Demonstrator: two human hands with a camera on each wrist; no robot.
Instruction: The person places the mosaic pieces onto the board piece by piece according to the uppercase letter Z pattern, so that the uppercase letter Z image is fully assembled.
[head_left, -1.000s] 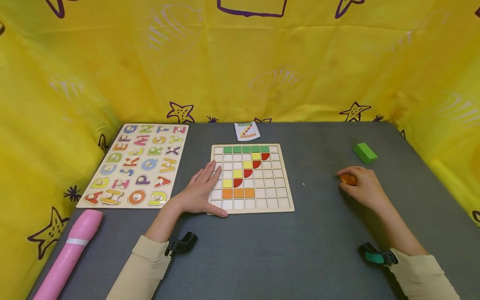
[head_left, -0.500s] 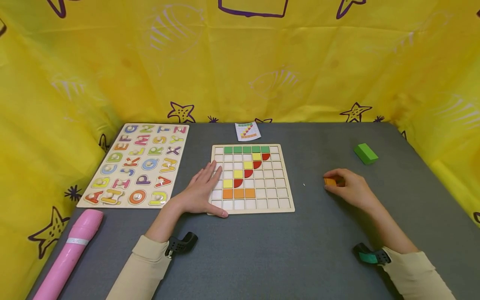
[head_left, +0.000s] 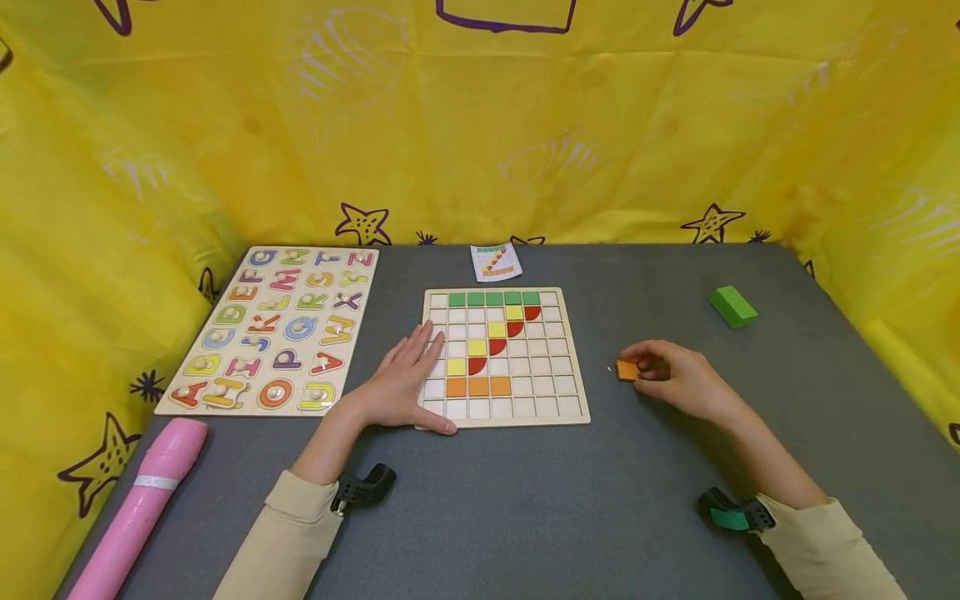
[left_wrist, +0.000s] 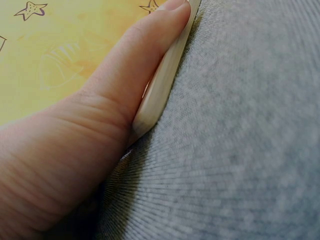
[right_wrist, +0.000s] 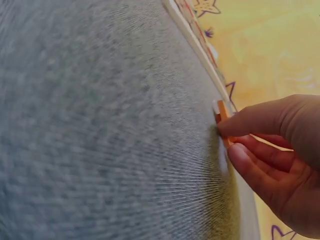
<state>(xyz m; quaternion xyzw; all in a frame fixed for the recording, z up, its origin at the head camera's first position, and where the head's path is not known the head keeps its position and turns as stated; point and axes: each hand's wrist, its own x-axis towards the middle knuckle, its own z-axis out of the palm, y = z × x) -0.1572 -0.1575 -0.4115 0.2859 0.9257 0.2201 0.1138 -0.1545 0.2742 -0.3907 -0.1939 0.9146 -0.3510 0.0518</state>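
A wooden grid board (head_left: 546, 407) lies mid-table, with green squares along its top, yellow squares and red quarter-circles in a diagonal, and orange squares low on the left. My left hand (head_left: 401, 379) rests over the board's left side with its fingers spread straight. In the left wrist view the thumb (left_wrist: 135, 55) lies along the board's front edge. To the right of the board, my right hand (head_left: 682, 382) pinches an orange square tile (head_left: 627, 371) between thumb and fingers, low over the table. The right wrist view catches that tile (right_wrist: 223, 111) edge-on at the fingertips.
A small pattern card (head_left: 496, 262) lies behind the board. The alphabet puzzle board (head_left: 225, 333) occupies the left, with a pink tube (head_left: 142, 508) in front of it. A green block (head_left: 732, 307) sits at the back right. Yellow cloth (head_left: 480, 125) walls the table.
My right hand has moved left across the table toward the board, carrying the orange tile. The left hand has stayed in place on the board.
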